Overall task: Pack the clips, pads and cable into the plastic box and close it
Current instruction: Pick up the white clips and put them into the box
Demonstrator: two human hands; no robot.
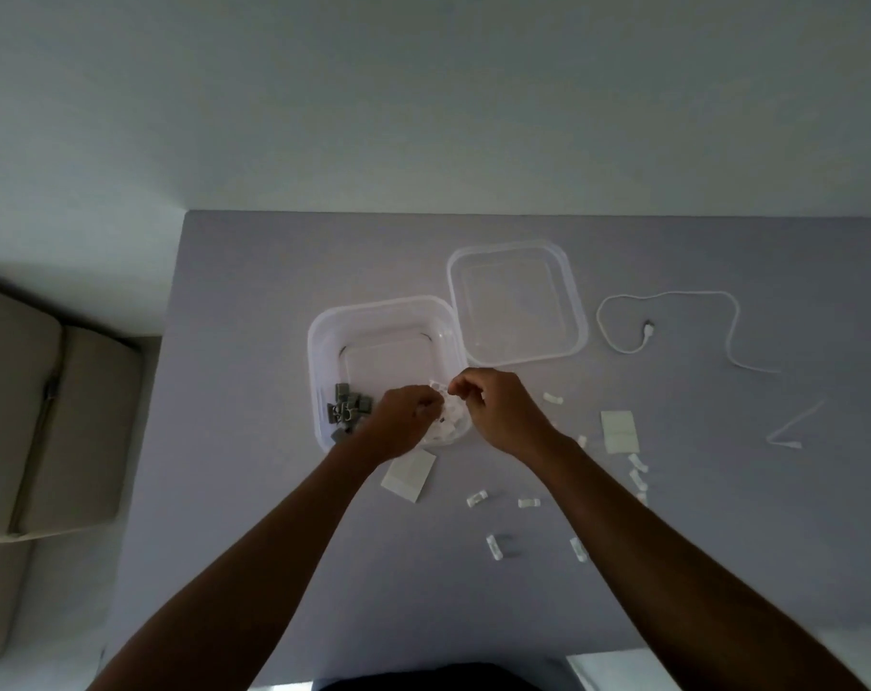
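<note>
The clear plastic box (324, 341) stands open on the grey table, with several grey clips (350, 408) in its near-left corner and white clips (446, 428) in its near-right corner. My left hand (403, 421) and my right hand (493, 406) hover over the box's near edge, fingers pinched together on small white clips (441, 389) between them. The lid (515, 301) lies upside down to the right of the box. A white cable (672, 316) curls on the table further right. White pads (409, 473) (619, 430) lie near the box.
Several loose white clips (528, 502) are scattered on the table right of my forearms. A thin white strip (792, 426) lies at the far right. A beige cushioned seat (50, 416) stands left of the table. The wall rises behind the table's far edge.
</note>
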